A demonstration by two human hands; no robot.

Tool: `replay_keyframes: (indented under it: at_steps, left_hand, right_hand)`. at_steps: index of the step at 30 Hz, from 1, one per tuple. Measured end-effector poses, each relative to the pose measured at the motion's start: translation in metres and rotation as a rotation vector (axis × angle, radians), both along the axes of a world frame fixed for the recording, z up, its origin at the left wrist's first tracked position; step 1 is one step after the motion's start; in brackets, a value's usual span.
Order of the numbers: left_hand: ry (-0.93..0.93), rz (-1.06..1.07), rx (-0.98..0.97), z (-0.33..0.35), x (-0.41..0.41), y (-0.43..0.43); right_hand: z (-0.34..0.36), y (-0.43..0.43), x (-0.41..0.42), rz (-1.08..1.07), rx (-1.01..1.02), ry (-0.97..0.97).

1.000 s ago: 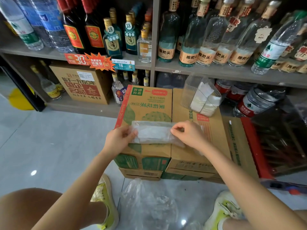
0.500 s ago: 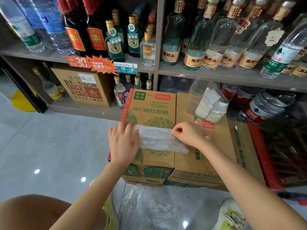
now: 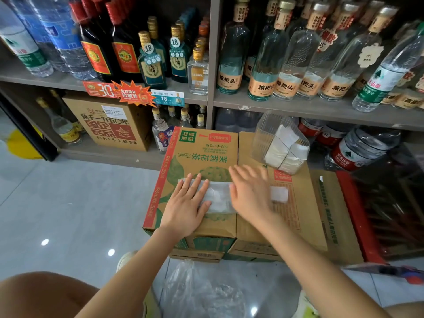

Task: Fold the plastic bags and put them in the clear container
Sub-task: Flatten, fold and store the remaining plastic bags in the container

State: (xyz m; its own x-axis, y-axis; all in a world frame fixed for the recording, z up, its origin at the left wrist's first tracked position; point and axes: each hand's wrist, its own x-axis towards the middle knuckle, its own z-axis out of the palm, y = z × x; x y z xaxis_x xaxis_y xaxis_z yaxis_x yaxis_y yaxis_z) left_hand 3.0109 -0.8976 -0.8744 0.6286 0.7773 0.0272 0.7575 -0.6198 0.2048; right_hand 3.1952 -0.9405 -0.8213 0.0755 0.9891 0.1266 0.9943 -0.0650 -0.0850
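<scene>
A folded strip of translucent plastic bag (image 3: 219, 197) lies across the tops of two cardboard cartons (image 3: 202, 154). My left hand (image 3: 185, 206) lies flat on the strip's left end, fingers straight. Over its right part, my right hand (image 3: 250, 195) presses down with spread fingers, and the strip's right end shows beyond it. The clear container (image 3: 267, 131) stands at the back of the right carton, holding folded white bags (image 3: 284, 150). A heap of loose crumpled plastic bags (image 3: 202, 292) rests on the floor between my feet.
Shelves (image 3: 298, 109) packed with glass liquor bottles and water bottles rise just behind the cartons. A brown printed box (image 3: 110, 125) sits on the lower shelf at left. Red crates (image 3: 378, 214) stand to the right. Grey tiled floor (image 3: 68, 203) spreads out to the left.
My right hand went from pinching the strip's right end to lying flat on it. My left hand has flattened onto the left end. The camera has moved closer.
</scene>
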Motion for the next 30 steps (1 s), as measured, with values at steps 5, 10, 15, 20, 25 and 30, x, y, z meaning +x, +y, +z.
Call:
replay_keyframes:
  at_steps: [5, 10, 15, 20, 25, 30]
  left_hand:
    - [0.033, 0.001, -0.013, 0.001, 0.000, -0.001]
    - [0.080, 0.007, -0.007, 0.001, 0.002, -0.001]
    - [0.077, -0.004, 0.001, 0.001, 0.002, 0.000]
    - [0.077, -0.008, -0.009, 0.001, 0.000, 0.001]
    - [-0.119, -0.004, -0.135, 0.004, -0.004, 0.005]
    - [-0.478, 0.036, -0.182, 0.020, -0.020, 0.002]
  right_hand:
    - [-0.036, -0.016, -0.030, 0.100, -0.204, -0.019]
    - [-0.048, -0.039, 0.019, -0.013, -0.245, -0.033]
    - [-0.043, -0.073, 0.081, -0.206, -0.299, -0.050]
    - [-0.030, -0.069, 0.053, -0.019, 0.021, 0.009]
    - [-0.041, -0.061, 0.035, 0.267, 0.196, 0.016]
    - [-0.046, -0.061, 0.034, 0.272, 0.309, 0.089]
